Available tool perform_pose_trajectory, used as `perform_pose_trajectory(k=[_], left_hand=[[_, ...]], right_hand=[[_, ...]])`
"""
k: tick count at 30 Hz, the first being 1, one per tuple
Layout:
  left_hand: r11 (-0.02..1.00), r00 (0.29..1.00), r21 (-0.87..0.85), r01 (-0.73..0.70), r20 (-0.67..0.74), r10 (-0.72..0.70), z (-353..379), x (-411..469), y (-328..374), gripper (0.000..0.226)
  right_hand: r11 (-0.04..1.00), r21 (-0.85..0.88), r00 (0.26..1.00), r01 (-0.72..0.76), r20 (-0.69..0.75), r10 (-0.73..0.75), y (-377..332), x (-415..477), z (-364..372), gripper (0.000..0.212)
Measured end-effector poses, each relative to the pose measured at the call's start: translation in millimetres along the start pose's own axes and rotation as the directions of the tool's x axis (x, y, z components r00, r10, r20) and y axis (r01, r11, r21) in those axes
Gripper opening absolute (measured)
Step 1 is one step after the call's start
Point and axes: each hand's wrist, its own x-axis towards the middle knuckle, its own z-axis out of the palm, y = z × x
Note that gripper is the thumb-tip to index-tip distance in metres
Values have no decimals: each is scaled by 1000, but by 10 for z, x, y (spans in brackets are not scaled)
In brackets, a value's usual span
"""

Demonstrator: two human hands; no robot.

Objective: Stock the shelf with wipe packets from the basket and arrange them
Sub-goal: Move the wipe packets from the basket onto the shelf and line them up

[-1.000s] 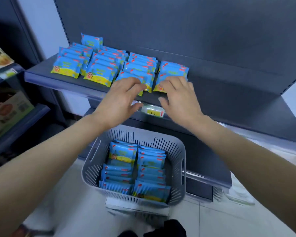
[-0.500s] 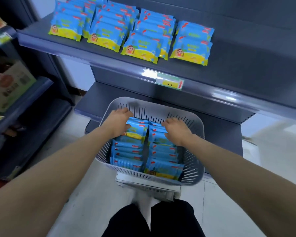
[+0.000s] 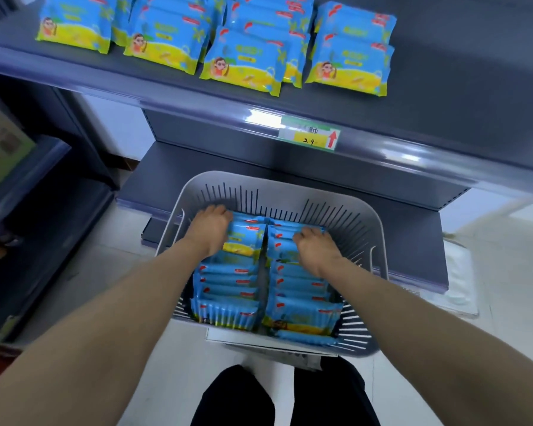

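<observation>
- Head view. Noted grey slotted basket (image 3: 290, 184) low in front of the shelving, loaded with two rows of blue wipe packets (image 3: 228, 312) standing on edge, with a narrow gap between the rows.
- Found left hand (image 3: 211, 230) at the far end of the left row, fingers curled down over the rearmost packets and gripping them; fingertips hidden.
- Found right hand (image 3: 316, 252) on the far part of the right row, fingers curled over the packet tops, likewise gripping.
- Logged shelved packets (image 3: 243, 66) lying flat and overlapping in four columns on the shelf (image 3: 459, 96) above the basket, front ones near the lip.
- Noted price tag (image 3: 310, 133) on the shelf lip, with a red arrow pointing up.
- Noted dark trousers (image 3: 234, 401) at the bottom edge.
</observation>
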Motion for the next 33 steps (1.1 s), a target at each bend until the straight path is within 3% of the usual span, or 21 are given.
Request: perform_pose_trajectory(k=[6,10,14,19,24,33], left_hand=[[993,999,114,-5,-50,11,73,70,21,45],[997,998,70,-43,-37,45,90,113,-37,46],[998,1000,65,-6,-17,7,98,139,-90,57],[989,999,146,3,46,-10,25,120,-50,36],[967,993,-238,93,98,-71,-216,3,-51,18],[917,999,-397,-31,18,42,-1432,-216,70,19]], right_hand=[[998,25,999,-50,4,50,0,11,31,43],[999,27,999,-30,44,29,21,-59,-64,40],[996,82,999,-40,-28,42,92,-108,-212,54],[988,156,990,5,-142,17,149,-171,-437,43],[988,148,978,39,-206,-8,188,-292,-774,35],[995,86,882,52,-470,-5,510,-791,-2064,27]])
